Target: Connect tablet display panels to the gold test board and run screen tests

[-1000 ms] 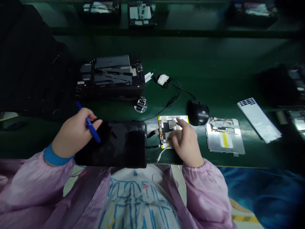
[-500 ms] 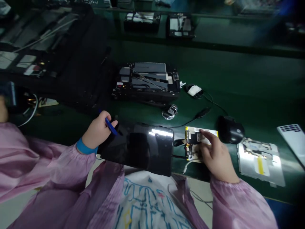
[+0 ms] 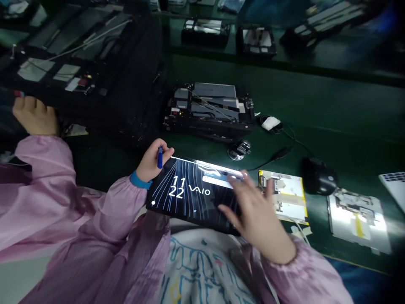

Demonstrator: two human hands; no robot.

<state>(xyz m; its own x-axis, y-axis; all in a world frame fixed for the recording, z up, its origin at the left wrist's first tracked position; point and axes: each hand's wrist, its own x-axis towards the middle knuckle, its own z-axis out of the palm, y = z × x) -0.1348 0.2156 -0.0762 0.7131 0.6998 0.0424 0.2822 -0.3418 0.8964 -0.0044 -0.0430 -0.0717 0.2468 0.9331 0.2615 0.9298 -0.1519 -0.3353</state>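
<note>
A black tablet [image 3: 186, 209] lies at the table's near edge, its screen lit with a clock and the word VAIO. My left hand [image 3: 152, 162] is closed around a blue pen-shaped tool [image 3: 160, 157] and sits at the tablet's upper left corner. Over the right part of the screen, my right hand [image 3: 255, 211] is open with fingers spread; whether a fingertip touches the glass I cannot tell. Just right of the tablet lies a battery and circuit-board assembly [image 3: 289, 193] with yellow tape edges, partly hidden by my right hand.
Stacked device parts [image 3: 210, 105] stand behind the tablet, with a larger dark stack [image 3: 95, 97] to their left. A round metal piece [image 3: 239, 150], a coiled cable [image 3: 271, 123], a black mouse [image 3: 320, 176] and a metal panel [image 3: 360, 219] lie rightward. Another person's hand [image 3: 36, 116] is at far left.
The tablet's dark screen has lit up. My right hand has moved left from the battery assembly to over the screen. The other person's hand has come further into view; the whole view has shifted.
</note>
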